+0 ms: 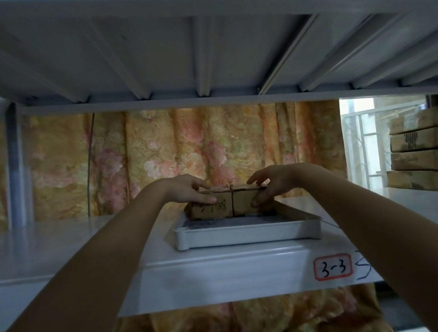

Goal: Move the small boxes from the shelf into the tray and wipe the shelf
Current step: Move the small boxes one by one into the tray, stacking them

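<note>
Two small brown cardboard boxes sit side by side at the back of a white tray (247, 234) that rests on the white metal shelf (61, 248). The left box (211, 209) has handwriting on its front; the right box (242, 204) touches it. My left hand (188, 191) grips the left box, thumb on its front and fingers over its top. My right hand (269, 184) grips the right box the same way. The boxes' lower edges are hidden behind the tray's rim, so I cannot tell whether they rest on the tray floor.
A stack of flat cardboard boxes (425, 147) stands at the far right of the shelf. A flowered orange curtain (185, 153) hangs behind. The upper shelf (202, 48) is low overhead. A label reading 3-3 (332, 266) marks the shelf's front edge.
</note>
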